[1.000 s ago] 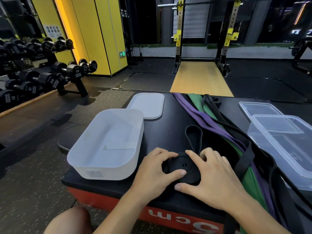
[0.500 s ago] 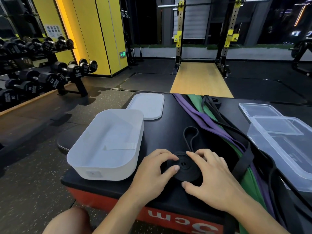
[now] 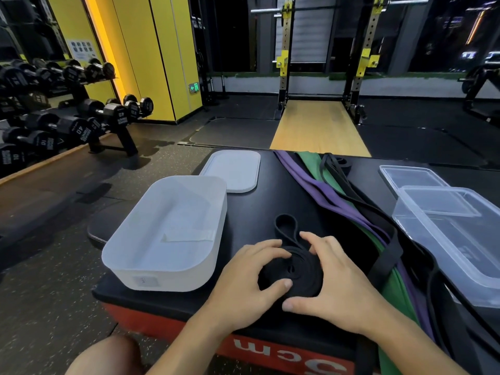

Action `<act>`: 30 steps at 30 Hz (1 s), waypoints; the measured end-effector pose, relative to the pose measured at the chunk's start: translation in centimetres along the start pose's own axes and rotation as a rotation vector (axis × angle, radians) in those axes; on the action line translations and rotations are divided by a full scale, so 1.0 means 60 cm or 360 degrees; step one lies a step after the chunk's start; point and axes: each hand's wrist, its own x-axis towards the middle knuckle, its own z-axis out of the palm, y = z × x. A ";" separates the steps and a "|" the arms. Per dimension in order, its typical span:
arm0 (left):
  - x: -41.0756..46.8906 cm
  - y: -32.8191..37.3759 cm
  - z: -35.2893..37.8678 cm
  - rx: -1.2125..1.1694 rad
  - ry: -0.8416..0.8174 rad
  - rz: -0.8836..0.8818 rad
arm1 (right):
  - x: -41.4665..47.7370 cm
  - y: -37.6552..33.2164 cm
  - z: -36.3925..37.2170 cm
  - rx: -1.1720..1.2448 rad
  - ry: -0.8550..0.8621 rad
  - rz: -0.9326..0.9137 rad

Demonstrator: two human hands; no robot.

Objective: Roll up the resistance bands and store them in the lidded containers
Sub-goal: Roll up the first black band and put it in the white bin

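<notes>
Left hand (image 3: 249, 277) and right hand (image 3: 335, 288) curl round the roll (image 3: 295, 272), likely so it can't spring open. The box (image 3: 162, 280) sits open just left of it.

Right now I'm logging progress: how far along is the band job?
Done: nothing stored; the white container and clear container hold no bands, white lid and clear lid off. In hand: the left hand and right hand grip a coiled black band, its end loop not yet wound. Left: the purple band, green band and loose black bands lie unrolled.
</notes>
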 end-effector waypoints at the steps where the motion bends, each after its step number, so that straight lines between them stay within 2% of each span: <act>1: -0.001 0.001 -0.002 -0.0037 -0.0005 -0.0001 | -0.001 -0.001 -0.001 -0.0052 -0.0068 0.0007; 4: -0.003 0.005 -0.006 -0.0103 -0.0010 0.0004 | -0.001 -0.005 -0.002 -0.0209 -0.0164 0.0008; 16: 0.003 0.008 0.006 0.0015 0.0053 -0.0011 | -0.007 -0.023 0.008 -0.0541 -0.0016 0.0055; 20: 0.006 0.004 0.007 0.0136 0.0071 -0.0064 | -0.010 -0.018 0.006 -0.0491 -0.0053 0.0046; 24: 0.007 0.004 0.003 -0.0029 0.0038 -0.0111 | -0.010 -0.017 0.004 -0.0420 -0.0067 0.0025; 30: 0.005 0.005 -0.001 -0.0040 0.0060 -0.0061 | -0.002 -0.007 0.008 -0.0339 -0.0025 -0.0137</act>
